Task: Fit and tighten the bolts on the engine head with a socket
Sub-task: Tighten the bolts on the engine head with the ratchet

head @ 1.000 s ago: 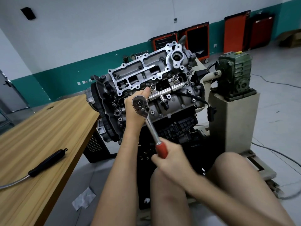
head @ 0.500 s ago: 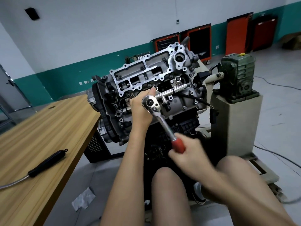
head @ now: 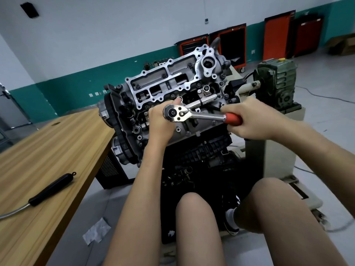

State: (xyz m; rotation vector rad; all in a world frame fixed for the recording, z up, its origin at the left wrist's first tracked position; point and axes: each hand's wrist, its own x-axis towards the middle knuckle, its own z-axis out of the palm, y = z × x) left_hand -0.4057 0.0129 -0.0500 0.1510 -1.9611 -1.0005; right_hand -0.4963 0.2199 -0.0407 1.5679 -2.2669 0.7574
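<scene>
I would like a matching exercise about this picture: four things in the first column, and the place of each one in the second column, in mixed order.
1 ratchet wrench
2 black-handled tool
3 green gearbox
4 pale scrap

a on the floor
b in the right hand
c on the beige stand
d on the wooden table

Pairs: 1-b, 2-d, 3-c, 4-a
</scene>
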